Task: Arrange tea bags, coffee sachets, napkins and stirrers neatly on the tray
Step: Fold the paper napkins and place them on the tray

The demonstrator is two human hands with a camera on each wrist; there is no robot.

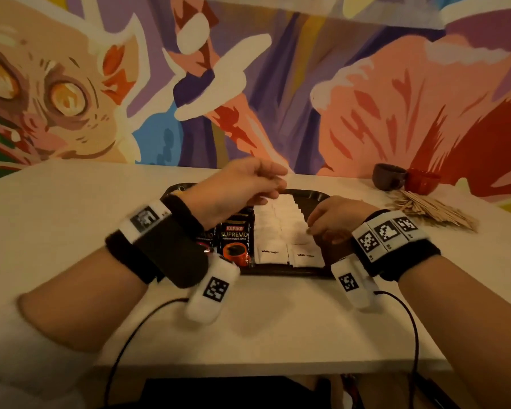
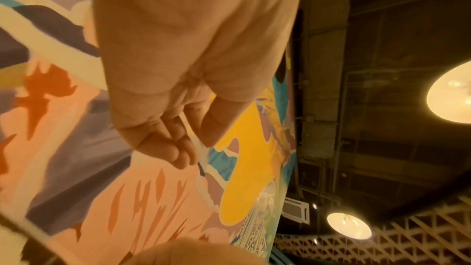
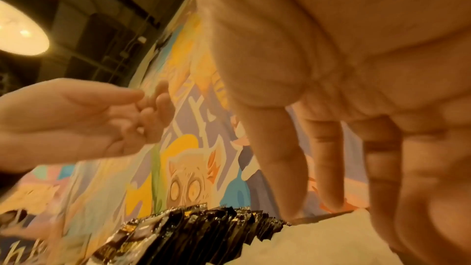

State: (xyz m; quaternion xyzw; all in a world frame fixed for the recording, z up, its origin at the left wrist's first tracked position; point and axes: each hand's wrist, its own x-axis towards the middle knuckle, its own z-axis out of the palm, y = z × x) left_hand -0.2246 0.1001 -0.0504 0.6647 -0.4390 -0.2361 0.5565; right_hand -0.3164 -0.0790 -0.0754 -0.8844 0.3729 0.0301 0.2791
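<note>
A black tray (image 1: 278, 273) lies on the white table. Its left side holds rows of dark Kopiko coffee sachets (image 1: 235, 240) (image 3: 193, 225); two overlapping rows of white sugar sachets (image 1: 273, 231) (image 3: 318, 239) fill its right side. My right hand (image 1: 311, 228) (image 3: 356, 198) is low over the right row, with straight fingers touching the white sachets. Above the tray's far edge, my raised left hand (image 1: 279, 180) (image 2: 198, 148) (image 3: 145, 108) has its fingers curled toward the palm, and I see nothing in it. Wooden stirrers (image 1: 431, 211) lie in a loose pile on the table to the right of the tray.
A brown cup (image 1: 388, 177) and a red cup (image 1: 422, 181) stand at the back right, behind the stirrers. A painted mural wall runs close behind the table (image 1: 71, 216). Two thin black cables hang from my wrists over the table's front edge.
</note>
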